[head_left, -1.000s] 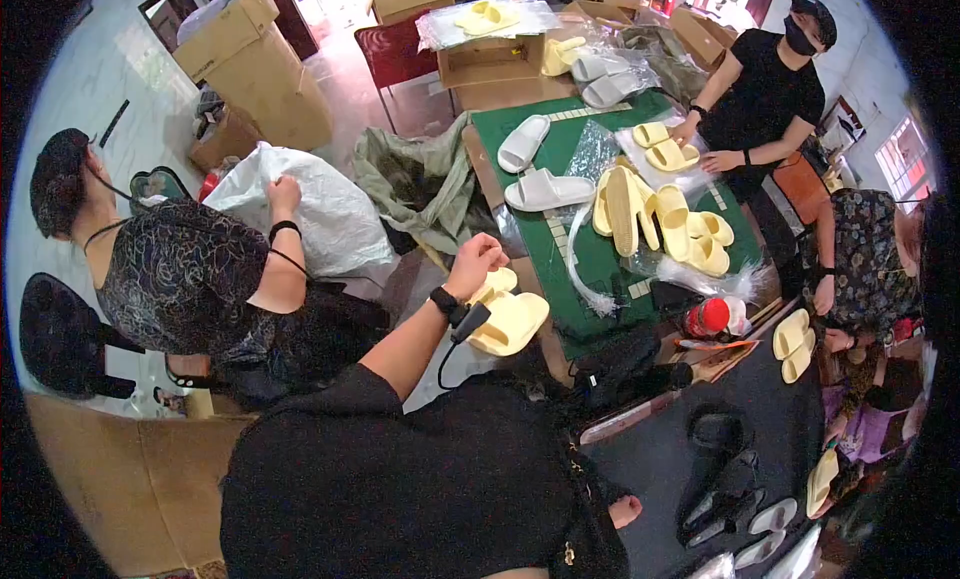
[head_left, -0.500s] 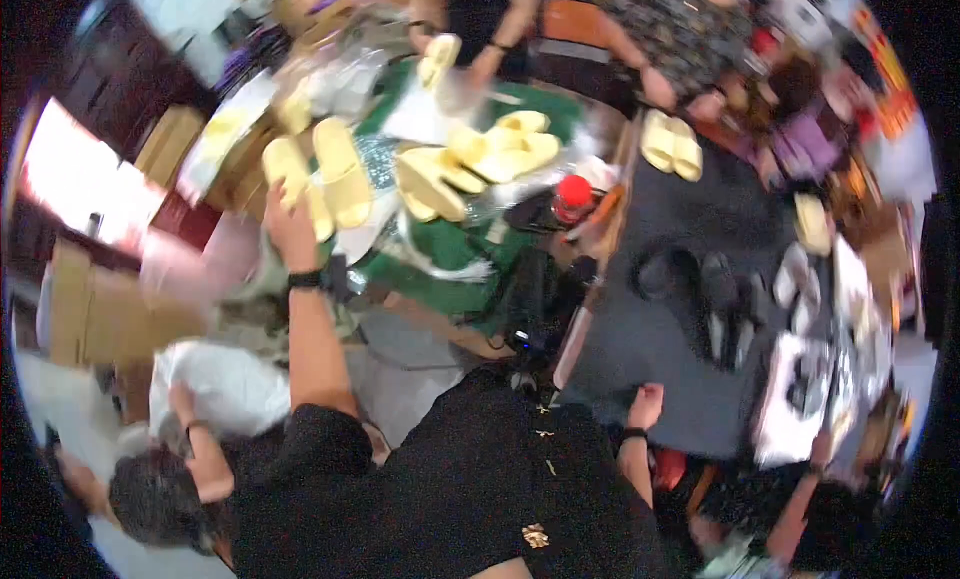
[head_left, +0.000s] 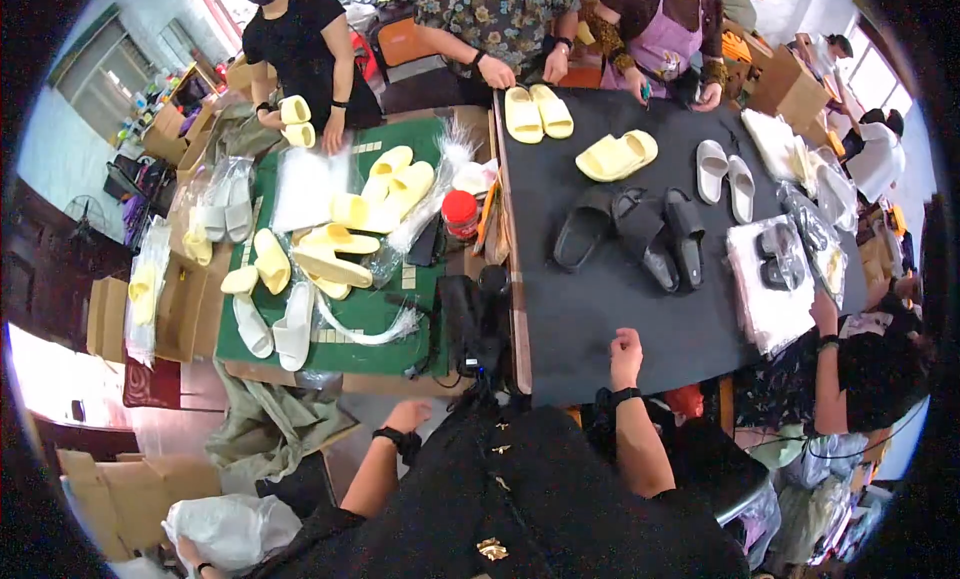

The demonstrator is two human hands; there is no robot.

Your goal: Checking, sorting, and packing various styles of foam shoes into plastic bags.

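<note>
My left hand (head_left: 408,416) is low in front of my body, off the near edge of the green-topped table (head_left: 405,354). Its fingers are loosely out and hold nothing. My right hand (head_left: 626,356) rests over the near part of the dark table (head_left: 570,329), fingers curled with no item visible in them. Nearest to the left hand on the green table are a pair of pale grey slippers (head_left: 293,329) and a yellow pair (head_left: 270,262). Several more yellow slippers (head_left: 335,269) lie behind. Black slippers (head_left: 650,239) lie beyond my right hand.
A red-lidded jar (head_left: 460,214) and a black bag (head_left: 465,324) stand near the tables' seam. Clear plastic bags (head_left: 310,189) lie on the green table. Across, a person in black holds yellow slippers (head_left: 297,122); another touches a yellow pair (head_left: 538,114). Cartons (head_left: 140,499) stand at left.
My left hand has let go of the yellow slippers and drawn back toward my body. The view has swung, and the right hand stays over the dark table.
</note>
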